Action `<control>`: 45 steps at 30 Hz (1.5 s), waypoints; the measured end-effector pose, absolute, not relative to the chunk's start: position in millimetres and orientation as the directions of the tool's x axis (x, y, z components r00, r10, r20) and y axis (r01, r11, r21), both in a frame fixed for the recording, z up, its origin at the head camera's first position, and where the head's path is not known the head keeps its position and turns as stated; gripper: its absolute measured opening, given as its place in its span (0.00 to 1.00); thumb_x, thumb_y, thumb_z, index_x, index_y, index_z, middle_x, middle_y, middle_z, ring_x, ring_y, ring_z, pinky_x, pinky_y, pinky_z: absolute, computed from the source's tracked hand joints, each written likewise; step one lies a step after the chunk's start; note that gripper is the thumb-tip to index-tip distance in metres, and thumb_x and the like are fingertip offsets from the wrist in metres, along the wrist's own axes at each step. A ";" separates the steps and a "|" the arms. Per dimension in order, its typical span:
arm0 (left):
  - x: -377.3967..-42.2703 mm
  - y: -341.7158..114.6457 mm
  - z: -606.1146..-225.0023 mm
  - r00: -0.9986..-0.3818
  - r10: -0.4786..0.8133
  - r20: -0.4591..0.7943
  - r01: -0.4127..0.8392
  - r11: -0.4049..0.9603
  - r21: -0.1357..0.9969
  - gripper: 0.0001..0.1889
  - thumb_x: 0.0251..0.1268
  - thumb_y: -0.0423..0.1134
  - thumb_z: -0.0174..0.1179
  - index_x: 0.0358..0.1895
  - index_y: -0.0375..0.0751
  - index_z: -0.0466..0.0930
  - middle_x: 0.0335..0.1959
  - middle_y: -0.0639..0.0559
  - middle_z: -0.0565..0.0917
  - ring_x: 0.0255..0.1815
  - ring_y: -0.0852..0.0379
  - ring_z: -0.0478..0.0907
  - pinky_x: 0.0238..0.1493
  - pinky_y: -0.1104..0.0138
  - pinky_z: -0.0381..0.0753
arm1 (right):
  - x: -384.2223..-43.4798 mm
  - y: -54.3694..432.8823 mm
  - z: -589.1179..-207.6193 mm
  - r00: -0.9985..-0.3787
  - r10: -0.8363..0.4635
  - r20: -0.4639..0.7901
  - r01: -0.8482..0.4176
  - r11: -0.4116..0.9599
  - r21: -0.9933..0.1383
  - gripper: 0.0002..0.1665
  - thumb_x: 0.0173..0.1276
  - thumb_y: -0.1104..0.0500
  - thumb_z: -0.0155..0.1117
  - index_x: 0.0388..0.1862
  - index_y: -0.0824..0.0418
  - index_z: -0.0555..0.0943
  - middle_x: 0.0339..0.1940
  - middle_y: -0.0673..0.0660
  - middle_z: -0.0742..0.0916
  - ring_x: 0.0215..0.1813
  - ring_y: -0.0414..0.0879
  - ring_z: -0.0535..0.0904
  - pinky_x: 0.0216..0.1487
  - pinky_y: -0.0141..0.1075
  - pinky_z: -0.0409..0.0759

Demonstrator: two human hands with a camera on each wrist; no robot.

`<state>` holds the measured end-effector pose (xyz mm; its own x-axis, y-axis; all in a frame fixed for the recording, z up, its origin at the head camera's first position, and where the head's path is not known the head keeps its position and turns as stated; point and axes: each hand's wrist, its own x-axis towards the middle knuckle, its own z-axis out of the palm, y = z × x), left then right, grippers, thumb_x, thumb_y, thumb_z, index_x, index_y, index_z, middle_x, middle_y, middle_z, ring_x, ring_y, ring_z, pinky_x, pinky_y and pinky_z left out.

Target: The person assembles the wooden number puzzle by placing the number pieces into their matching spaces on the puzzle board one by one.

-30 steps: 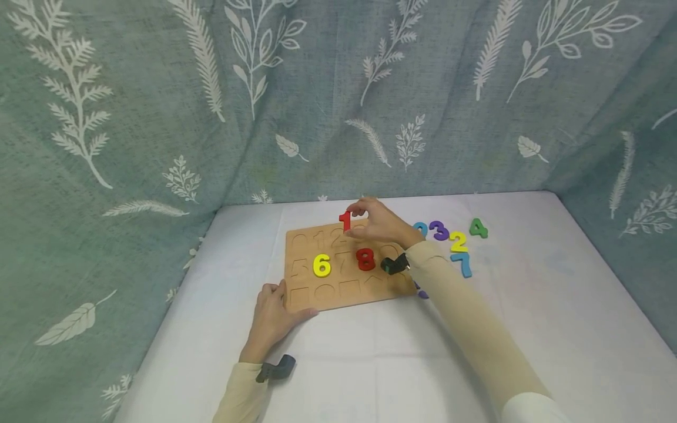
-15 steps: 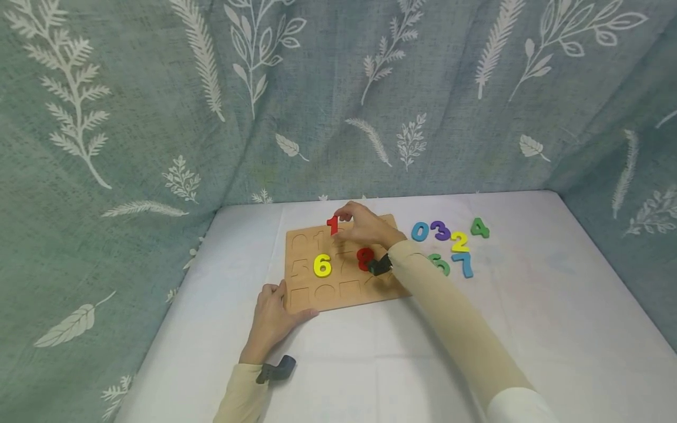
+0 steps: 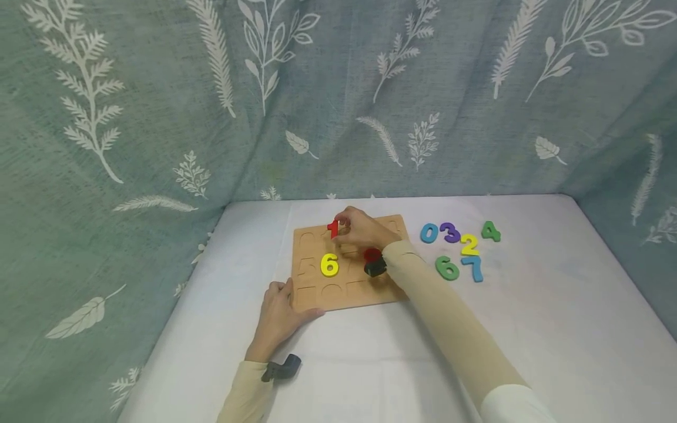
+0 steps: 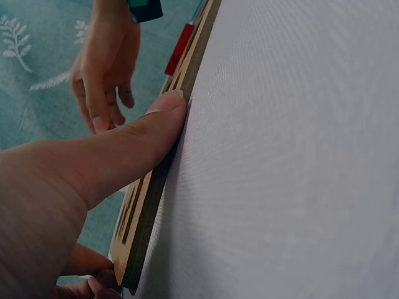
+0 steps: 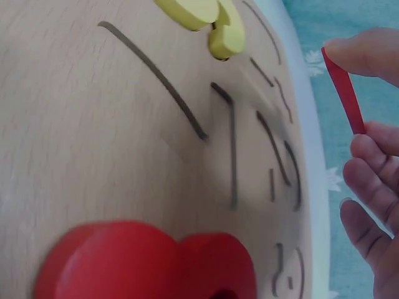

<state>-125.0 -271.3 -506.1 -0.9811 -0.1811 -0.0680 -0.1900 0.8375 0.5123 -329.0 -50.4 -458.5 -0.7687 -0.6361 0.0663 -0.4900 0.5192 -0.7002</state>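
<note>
A wooden number puzzle board (image 3: 338, 301) lies on the white cloth. My left hand (image 3: 280, 317) holds its near left corner, thumb (image 4: 153, 124) along the front edge and fingers bent at the left side. My right hand (image 3: 362, 228) pinches a red number 1 (image 3: 334, 228) between thumb and fingertips, above the board's back row. In the right wrist view the red 1 (image 5: 345, 93) shows edge-on, apart from the board. A yellow 6 (image 3: 329, 265) sits on the middle row. The red 8 (image 3: 372, 255) beside it is partly hidden by the right wrist's camera mount.
Right of the board lie loose number pieces: a blue 0 (image 3: 429, 233), a purple 3 (image 3: 450, 232), a yellow 2 (image 3: 468, 244), a green 4 (image 3: 491, 231), a green 6 (image 3: 446, 268) and a blue 7 (image 3: 473, 268). A leaf-patterned curtain (image 3: 338, 158) hangs behind the table.
My right hand has moved left across the board with the red 1, then slightly down, uncovering the blue 0 and green 6. My left hand stays at the corner. The head view has shifted a little.
</note>
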 end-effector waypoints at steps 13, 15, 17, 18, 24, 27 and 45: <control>-124.1 -266.0 -504.8 -0.980 -0.186 -0.067 -0.194 0.843 0.501 0.65 0.41 0.66 0.80 0.80 0.34 0.59 0.62 0.38 0.70 0.57 0.45 0.69 0.52 0.56 0.73 | -336.7 -62.3 -470.1 -0.741 -0.671 0.018 -0.515 0.551 -0.657 0.36 0.65 0.52 0.75 0.67 0.68 0.78 0.55 0.60 0.82 0.57 0.51 0.79 0.65 0.43 0.79; -124.2 -265.5 -504.9 -0.980 -0.189 -0.064 -0.196 0.844 0.499 0.65 0.41 0.66 0.81 0.80 0.34 0.59 0.62 0.39 0.70 0.57 0.46 0.69 0.52 0.57 0.73 | -337.3 -63.0 -470.7 -0.744 -0.669 0.006 -0.501 0.551 -0.667 0.36 0.65 0.52 0.75 0.67 0.67 0.78 0.56 0.59 0.82 0.58 0.51 0.79 0.66 0.44 0.78; -124.5 -265.3 -505.2 -0.981 -0.188 -0.058 -0.191 0.846 0.498 0.65 0.41 0.66 0.81 0.80 0.34 0.60 0.61 0.39 0.70 0.57 0.46 0.69 0.52 0.57 0.73 | -337.9 -63.5 -471.6 -0.743 -0.669 -0.003 -0.490 0.547 -0.679 0.34 0.65 0.52 0.75 0.66 0.67 0.79 0.55 0.59 0.81 0.56 0.51 0.78 0.66 0.44 0.78; -124.6 -265.2 -505.3 -0.981 -0.185 -0.055 -0.188 0.847 0.497 0.65 0.41 0.66 0.81 0.80 0.34 0.60 0.61 0.39 0.70 0.56 0.46 0.69 0.52 0.57 0.73 | -338.6 -63.7 -472.8 -0.743 -0.670 -0.006 -0.489 0.549 -0.678 0.33 0.65 0.52 0.75 0.65 0.66 0.80 0.55 0.59 0.81 0.55 0.50 0.78 0.65 0.43 0.79; -123.4 -264.7 -504.5 -0.983 -0.177 -0.051 -0.179 0.852 0.492 0.64 0.42 0.66 0.80 0.79 0.32 0.60 0.61 0.38 0.71 0.56 0.46 0.69 0.51 0.57 0.73 | -340.4 -66.4 -479.3 -0.742 -0.670 -0.009 -0.495 0.558 -0.666 0.28 0.66 0.51 0.74 0.61 0.65 0.82 0.50 0.57 0.82 0.47 0.47 0.75 0.53 0.37 0.79; -122.9 -265.1 -505.1 -0.983 -0.177 -0.047 -0.177 0.850 0.496 0.64 0.42 0.67 0.80 0.79 0.32 0.61 0.60 0.38 0.71 0.56 0.46 0.69 0.50 0.58 0.73 | -338.8 -68.1 -479.4 -0.743 -0.669 -0.014 -0.491 0.560 -0.668 0.29 0.67 0.51 0.74 0.61 0.65 0.82 0.50 0.56 0.82 0.47 0.47 0.75 0.52 0.36 0.78; -122.8 -270.0 -507.1 -0.982 -0.186 -0.042 -0.182 0.850 0.495 0.64 0.41 0.68 0.80 0.79 0.34 0.61 0.58 0.40 0.71 0.54 0.48 0.68 0.48 0.60 0.71 | -333.8 -77.0 -475.2 -0.742 -0.671 -0.021 -0.500 0.573 -0.649 0.33 0.66 0.52 0.75 0.65 0.66 0.80 0.52 0.58 0.81 0.51 0.49 0.74 0.55 0.38 0.78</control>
